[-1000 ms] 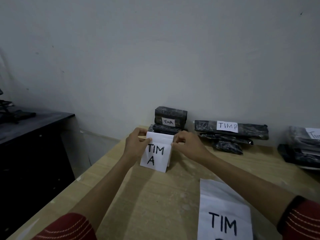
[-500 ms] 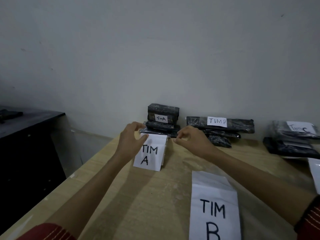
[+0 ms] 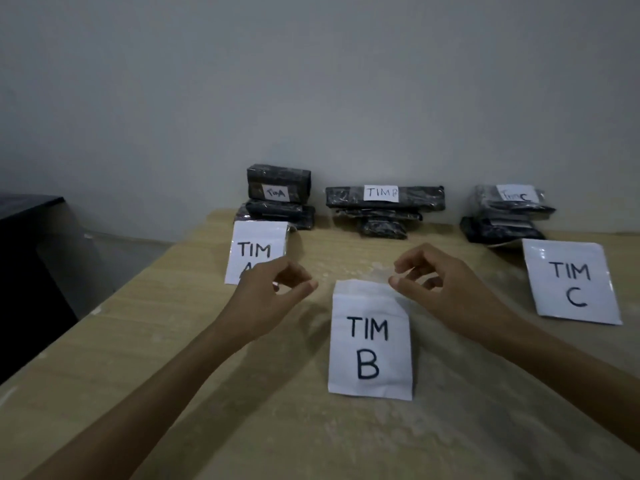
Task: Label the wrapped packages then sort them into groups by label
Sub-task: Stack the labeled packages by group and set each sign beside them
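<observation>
left hand (image 3: 273, 289): loosely curled, empty | right hand (image 3: 446, 285): loosely curled, empty, near TIM B sheet (image 3: 370, 341)

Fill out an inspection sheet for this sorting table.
Surface: wooden table, pale smudges.
Job's things: A stack, B stack, C stack of wrapped packages along the wall, each top one labelled; sheet A, sheet B, sheet C flat in front of them.
Clutter: nothing seen.
Hands: left hand loosely curled, empty, above sheet A's near corner; right hand at sheet B's top corner, grip unclear.
Cables: nothing seen.
Surroundings: grey wall behind; dark cabinet at left.
</observation>
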